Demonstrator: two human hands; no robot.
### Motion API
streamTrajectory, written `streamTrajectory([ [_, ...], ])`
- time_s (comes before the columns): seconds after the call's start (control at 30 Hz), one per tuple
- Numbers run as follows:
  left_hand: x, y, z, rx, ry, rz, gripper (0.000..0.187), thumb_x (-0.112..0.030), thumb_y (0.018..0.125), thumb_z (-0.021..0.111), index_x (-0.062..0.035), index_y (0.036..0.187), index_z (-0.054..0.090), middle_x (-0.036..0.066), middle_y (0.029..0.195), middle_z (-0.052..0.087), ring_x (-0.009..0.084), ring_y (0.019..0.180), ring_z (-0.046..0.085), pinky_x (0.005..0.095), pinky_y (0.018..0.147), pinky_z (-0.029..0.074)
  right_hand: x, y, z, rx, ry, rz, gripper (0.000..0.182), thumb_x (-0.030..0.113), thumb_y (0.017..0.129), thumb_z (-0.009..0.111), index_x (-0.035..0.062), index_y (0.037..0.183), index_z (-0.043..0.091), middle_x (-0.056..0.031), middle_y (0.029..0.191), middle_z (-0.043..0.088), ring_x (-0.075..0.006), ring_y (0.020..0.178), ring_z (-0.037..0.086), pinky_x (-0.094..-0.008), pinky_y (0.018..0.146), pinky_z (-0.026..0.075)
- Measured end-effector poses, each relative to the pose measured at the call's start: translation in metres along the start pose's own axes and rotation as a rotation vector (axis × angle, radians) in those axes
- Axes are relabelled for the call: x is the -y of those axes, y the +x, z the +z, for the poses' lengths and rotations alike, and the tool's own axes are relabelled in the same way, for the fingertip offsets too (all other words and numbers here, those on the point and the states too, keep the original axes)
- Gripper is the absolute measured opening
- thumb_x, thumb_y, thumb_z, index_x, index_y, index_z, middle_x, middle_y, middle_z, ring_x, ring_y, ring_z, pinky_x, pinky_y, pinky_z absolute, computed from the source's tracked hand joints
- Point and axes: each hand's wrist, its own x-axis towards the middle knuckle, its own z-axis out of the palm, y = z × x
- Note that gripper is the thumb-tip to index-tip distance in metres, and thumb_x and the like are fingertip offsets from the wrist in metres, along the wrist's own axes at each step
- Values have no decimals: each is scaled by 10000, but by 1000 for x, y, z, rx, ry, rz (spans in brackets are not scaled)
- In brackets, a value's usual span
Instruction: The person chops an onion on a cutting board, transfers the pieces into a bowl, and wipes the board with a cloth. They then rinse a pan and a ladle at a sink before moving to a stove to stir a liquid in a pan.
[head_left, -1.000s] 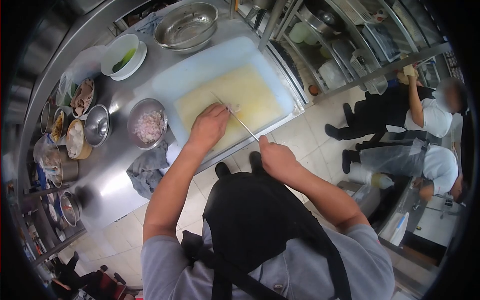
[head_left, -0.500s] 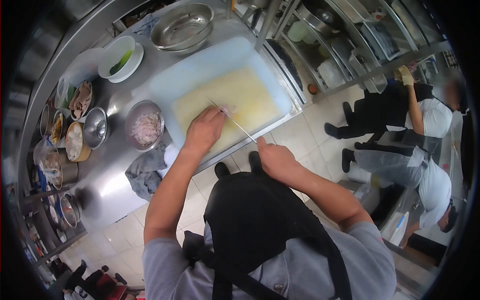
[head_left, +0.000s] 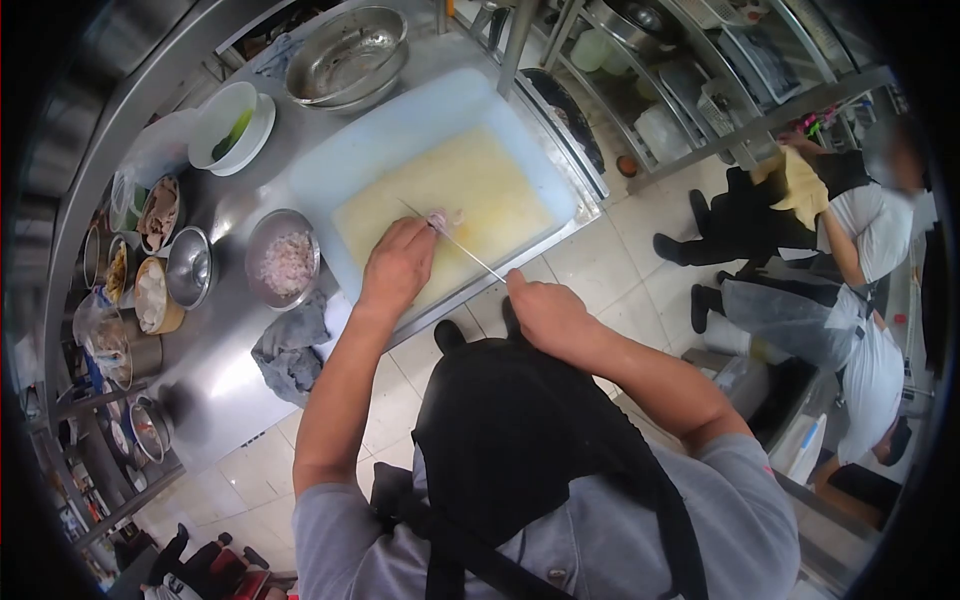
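My right hand (head_left: 548, 315) is closed around the handle of a knife (head_left: 472, 252), whose thin blade slants across the yellowish cutting board (head_left: 505, 180). On the board, my left hand (head_left: 400, 262) has its fingers bent and pressed together at a small pale pink piece of food (head_left: 438, 217), right beside the blade. The fingers partly hide what they grip. More pink bits lie just past the knife. Left of the board, a metal bowl (head_left: 255, 232) contains chopped pale pink pieces. A grey cloth (head_left: 288, 352) is bunched on the steel table near my left forearm.
Beneath the board is a larger light-blue board (head_left: 330, 155). Metal basins (head_left: 350, 60) and a white bowl with something green (head_left: 232, 122) stand at the back. Several food containers line the left. Coworkers stand right, one holding a yellowish cloth (head_left: 802, 190), near steel shelving (head_left: 665, 165).
The whole view has shifted slightly. My hands and the knife keep nearly the same place on the board. The coworker's yellowish cloth at the right now hangs spread out more.
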Motion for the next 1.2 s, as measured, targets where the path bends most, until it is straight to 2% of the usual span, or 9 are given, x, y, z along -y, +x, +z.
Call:
streamTrajectory([
  [0.13,-5,2,-4,-11,9,-9,57,-21,866,678,-13,917,653,118,1038,667,319,1003,652,415,858,560,6,-6,-19,-3,-8,-25,249,-70,796,564,-66,1029,476,-264,854,686,-461,847,684,-539,734,546],
  [0.23,-5,-1,-2,6,-6,-33,63,-20,863,680,-13,918,651,116,1029,663,319,998,655,415,851,560,-4,-4,-7,-2,0,-55,277,-80,780,577,-69,1039,477,-264,862,686,-457,847,684,-541,731,544],
  [0.63,-4,-7,-2,-11,45,-41,104,-13,848,678,-26,949,662,119,1070,669,325,1035,657,402,876,565,-3,2,-24,51,-49,-53,263,-62,816,539,-74,1073,485,-264,872,691,-451,854,687,-537,738,545],
  [0.73,-5,-9,-1,-13,54,-24,104,-17,843,676,-23,946,660,121,1074,669,321,1034,658,401,881,565,-14,-2,-15,17,-33,-118,270,-63,814,542,-74,1078,486,-265,847,691,-453,838,687,-535,735,547],
  [0.8,-6,-6,-2,-23,60,-34,87,-21,834,726,-30,903,672,129,1025,679,328,989,673,408,854,572,-14,4,-15,28,-43,-109,272,-66,814,540,-75,1081,486,-265,840,691,-455,835,687,-535,735,547],
  [0.93,-7,-7,-2,-53,56,-41,84,-17,832,725,-31,891,667,128,1026,680,326,995,672,408,852,572,-7,-3,-32,38,-55,-127,282,-74,813,536,-79,1090,484,-264,839,690,-452,841,689,-534,742,550],
  [1.03,-9,-8,-1,-33,90,-34,89,-13,831,723,-33,904,676,122,1024,680,323,999,671,407,856,569,-15,8,-15,20,-55,-142,281,-77,810,537,-79,1086,482,-266,841,689,-446,847,694,-531,746,553],
  [1.13,-9,-10,-2,-47,97,-50,103,-9,827,727,-33,917,685,122,1026,681,324,1006,669,407,865,566,-6,4,-32,48,-83,-98,277,-83,809,534,-77,1081,481,-266,838,689,-442,846,698,-532,746,557],
  [1.2,-8,-11,-1,-14,104,-38,112,-17,832,688,-16,944,676,131,1082,683,323,1051,655,410,923,553,-9,3,-28,46,-75,-118,273,-84,809,533,-75,1077,483,-266,838,689,-444,845,698,-533,744,557],
])
